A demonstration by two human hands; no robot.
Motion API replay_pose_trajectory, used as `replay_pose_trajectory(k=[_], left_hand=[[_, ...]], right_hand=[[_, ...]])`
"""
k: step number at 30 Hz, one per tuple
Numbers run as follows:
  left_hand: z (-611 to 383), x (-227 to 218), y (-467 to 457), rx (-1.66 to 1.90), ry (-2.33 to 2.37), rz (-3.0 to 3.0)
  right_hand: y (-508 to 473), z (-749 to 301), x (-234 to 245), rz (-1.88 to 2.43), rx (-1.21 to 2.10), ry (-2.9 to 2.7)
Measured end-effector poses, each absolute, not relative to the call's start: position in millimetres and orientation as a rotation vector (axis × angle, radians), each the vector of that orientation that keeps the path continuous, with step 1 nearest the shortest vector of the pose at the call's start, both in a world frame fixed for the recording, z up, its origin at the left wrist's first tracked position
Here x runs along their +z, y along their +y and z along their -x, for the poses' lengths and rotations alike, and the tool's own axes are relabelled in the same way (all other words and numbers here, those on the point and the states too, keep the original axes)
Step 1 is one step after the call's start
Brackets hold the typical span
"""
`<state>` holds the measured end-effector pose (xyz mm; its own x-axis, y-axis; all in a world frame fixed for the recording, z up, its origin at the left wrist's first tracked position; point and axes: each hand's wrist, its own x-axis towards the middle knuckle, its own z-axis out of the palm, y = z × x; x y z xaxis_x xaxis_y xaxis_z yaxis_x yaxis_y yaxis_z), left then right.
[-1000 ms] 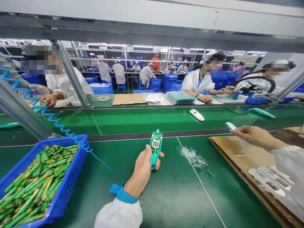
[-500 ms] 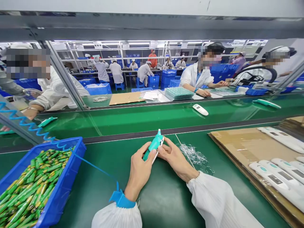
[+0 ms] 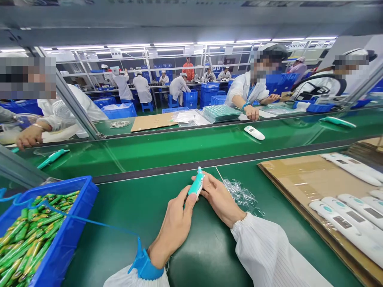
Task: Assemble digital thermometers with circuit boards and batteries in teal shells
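A teal-and-white handheld thermometer is held between both hands above the green work surface, its narrow pale tip pointing away from me. My left hand grips its lower left end, with the thumb pressed along the near end. A blue wrist strap with a cord is on that wrist. My right hand closes on the thermometer's right side, its fingertips partly hidden behind the body. Just past the right hand, a heap of crumpled clear plastic lies on the surface.
At left stands a blue bin full of green-and-yellow batteries. On the right, cardboard carries several white thermometers. Beyond runs a green conveyor belt with a white thermometer and teal ones. Co-workers sit across it.
My left thumb has moved down onto the thermometer's near end, and the thermometer is turned slightly more upright in view. My view has shifted a little. A co-worker's hand at left has lifted.
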<state>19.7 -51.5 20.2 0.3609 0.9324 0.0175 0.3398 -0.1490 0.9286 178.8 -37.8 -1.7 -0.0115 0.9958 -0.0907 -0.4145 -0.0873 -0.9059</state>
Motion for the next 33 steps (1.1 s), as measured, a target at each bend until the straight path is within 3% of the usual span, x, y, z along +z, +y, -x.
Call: replay_pose_trajectory(k=[15,23,33], left_hand=[[-24.0,17.1,-57.8,0.907,1.320,-1.988],[-19.8,24.2,-53.5,0.768,1.261,-1.622],[-17.3,12.4,-46.0,0.689,1.043,-1.455]], right_hand=[[-41.1,-174.8,1.5,0.825,1.431,-0.722],[-41.0,-185.0,2.5,0.854,1.606,-0.874],[-45.7,-176.9,-0.8,0.977,1.505,-0.810]])
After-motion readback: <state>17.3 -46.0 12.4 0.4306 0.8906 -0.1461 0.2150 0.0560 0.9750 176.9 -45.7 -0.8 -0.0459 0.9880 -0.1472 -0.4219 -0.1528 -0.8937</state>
